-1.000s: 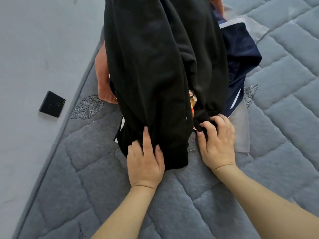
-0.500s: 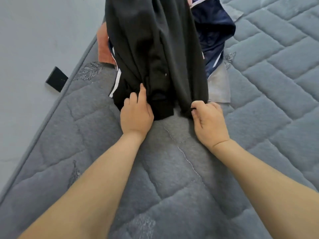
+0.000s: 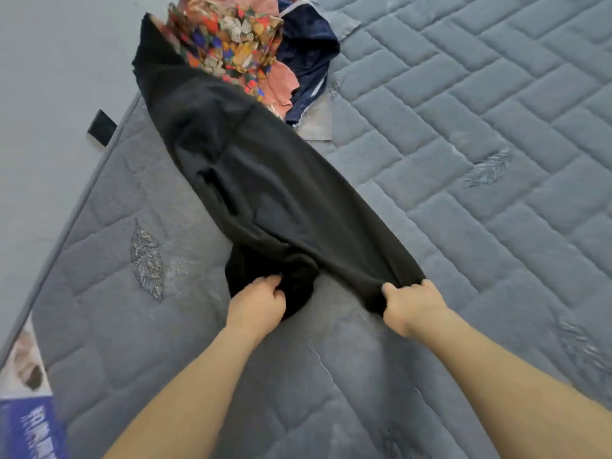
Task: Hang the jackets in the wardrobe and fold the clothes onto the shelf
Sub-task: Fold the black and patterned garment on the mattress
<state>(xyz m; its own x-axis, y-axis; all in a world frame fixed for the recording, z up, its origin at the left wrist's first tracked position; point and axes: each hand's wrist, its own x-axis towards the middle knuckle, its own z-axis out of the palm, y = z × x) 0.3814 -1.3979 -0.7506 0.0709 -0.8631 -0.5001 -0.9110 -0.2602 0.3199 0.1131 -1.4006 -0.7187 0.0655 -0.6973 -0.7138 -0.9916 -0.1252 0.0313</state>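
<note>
A black garment (image 3: 265, 180) stretches diagonally across the grey quilted mattress (image 3: 463, 160), from the pile at the top down to my hands. My left hand (image 3: 256, 304) grips a bunched part of its near hem. My right hand (image 3: 409, 301) grips the other near corner, pulled out to the right. Behind it lies a pile of clothes: a multicoloured patterned piece (image 3: 228, 44), a pink one (image 3: 281, 84) and a navy jacket (image 3: 308, 58) with white stripes.
A grey cloth (image 3: 316, 125) lies under the pile's near edge. The mattress edge runs along the left, with the pale floor (image 3: 49, 94) beyond it and a small black square object (image 3: 102, 127) there. A blue printed item (image 3: 28, 425) sits at the lower left corner.
The black garment has been pulled down off the pile and spread toward me, uncovering the patterned piece. My right hand has moved out to the right, widening the hem.
</note>
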